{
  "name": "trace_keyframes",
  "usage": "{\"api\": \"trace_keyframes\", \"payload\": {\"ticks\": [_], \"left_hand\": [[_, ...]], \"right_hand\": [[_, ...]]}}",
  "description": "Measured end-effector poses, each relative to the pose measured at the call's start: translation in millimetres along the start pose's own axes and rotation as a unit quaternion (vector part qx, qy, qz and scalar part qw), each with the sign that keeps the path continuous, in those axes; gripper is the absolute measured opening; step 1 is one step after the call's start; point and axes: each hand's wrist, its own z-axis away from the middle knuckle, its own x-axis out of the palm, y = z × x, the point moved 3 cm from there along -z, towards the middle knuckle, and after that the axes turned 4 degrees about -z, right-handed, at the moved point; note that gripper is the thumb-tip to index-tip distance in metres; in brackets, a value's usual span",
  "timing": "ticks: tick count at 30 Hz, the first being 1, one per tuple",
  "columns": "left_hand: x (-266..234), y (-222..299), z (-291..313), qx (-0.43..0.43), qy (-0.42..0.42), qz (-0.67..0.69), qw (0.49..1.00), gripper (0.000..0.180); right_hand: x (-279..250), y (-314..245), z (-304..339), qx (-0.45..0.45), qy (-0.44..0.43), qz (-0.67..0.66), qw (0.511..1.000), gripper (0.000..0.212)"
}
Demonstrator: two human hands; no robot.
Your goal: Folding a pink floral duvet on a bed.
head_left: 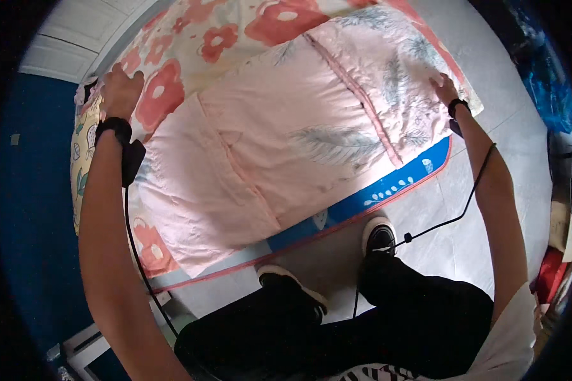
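A pale pink quilt (254, 133) with grey feather prints and darker pink bands lies folded in a long strip across the bed. My left hand (121, 92) is past its left end, over the red-flowered cream sheet (162, 95). Its thumb and fingers are apart, and I see nothing held in them. At the quilt's right end my right hand (448, 91) rests on the fabric near the edge, fingers spread. Both wrists wear black straps with cables.
A blue mat edge with red trim (388, 187) shows under the quilt's near side. My shoes (380, 235) stand on grey tiles just before it. A yellow patterned cloth (82, 149) is at the left, beside a blue wall (35, 190). Blue plastic (550, 95) lies at the right.
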Motion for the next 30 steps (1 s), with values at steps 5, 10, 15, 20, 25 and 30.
{"api": "trace_keyframes", "payload": {"ticks": [5,10,15,20,25,30], "left_hand": [[-33.8,118.5,-7.4,0.065,0.028,0.144,0.987,0.063],[53.3,200.9,124.1,0.141,0.063,0.152,0.976,0.055],[125.8,165.0,257.2,-0.063,-0.050,-0.005,0.997,0.067],[160.1,137.6,296.4,-0.184,-0.117,-0.042,0.975,0.077],[146.1,109.9,326.1,-0.195,-0.051,-0.001,0.980,0.078],[140.9,113.3,341.6,-0.246,-0.185,0.026,0.951,0.069]], "right_hand": [[-25.1,4.0,-3.6,0.022,0.012,-0.041,0.999,0.081],[-27.2,43.3,3.3,0.075,-0.018,-0.061,0.995,0.082],[-23.0,48.5,-22.5,0.090,-0.034,0.023,0.995,0.085],[-3.1,51.3,-29.3,0.045,0.031,0.099,0.994,0.076],[30.8,-95.1,53.5,-0.239,0.157,0.042,0.957,0.060],[67.6,-222.7,178.0,-0.249,0.037,0.092,0.963,0.078]]}}
